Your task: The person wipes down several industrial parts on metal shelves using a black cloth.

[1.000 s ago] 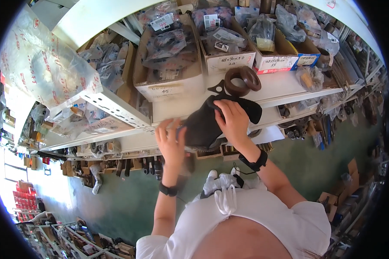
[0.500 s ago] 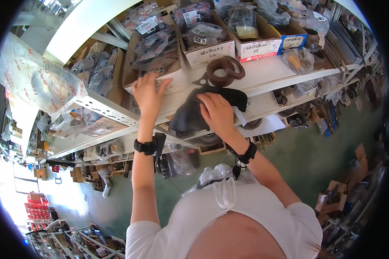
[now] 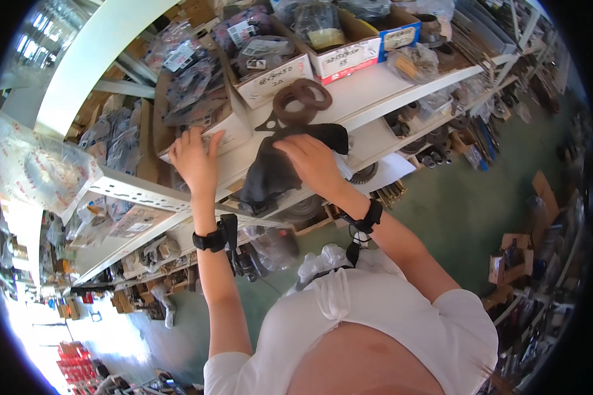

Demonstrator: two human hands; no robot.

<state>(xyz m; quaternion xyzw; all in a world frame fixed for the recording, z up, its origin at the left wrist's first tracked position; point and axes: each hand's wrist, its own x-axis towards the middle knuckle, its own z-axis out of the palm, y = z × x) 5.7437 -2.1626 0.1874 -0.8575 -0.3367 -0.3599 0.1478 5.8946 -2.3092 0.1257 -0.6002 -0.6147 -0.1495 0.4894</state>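
Note:
My left hand [image 3: 194, 161] rests against the low front wall of a cardboard box [image 3: 227, 128] on the white shelf. Its fingers are spread at the box's edge and the thumb stands apart. Clear plastic bags of dark parts [image 3: 191, 92] fill that box. My right hand [image 3: 309, 161] lies over a black cloth [image 3: 263, 181], fingers bent onto it; the cloth droops over the shelf's front edge. Just behind the cloth, two brown rings [image 3: 296, 102] overlap on the shelf, beside a flat dark metal piece with holes [image 3: 268, 124].
More open boxes [image 3: 277, 82] of bagged parts stand along the shelf to the right. A perforated white upright [image 3: 138, 187] rises by my left forearm. Gears [image 3: 364, 174] and other metal parts lie on the lower shelf. An open carton [image 3: 510, 257] is on the green floor at right.
The shelf, boxes and both hands sit farther left in the picture, as the view has shifted. My hands keep about the same places on the box and the cloth.

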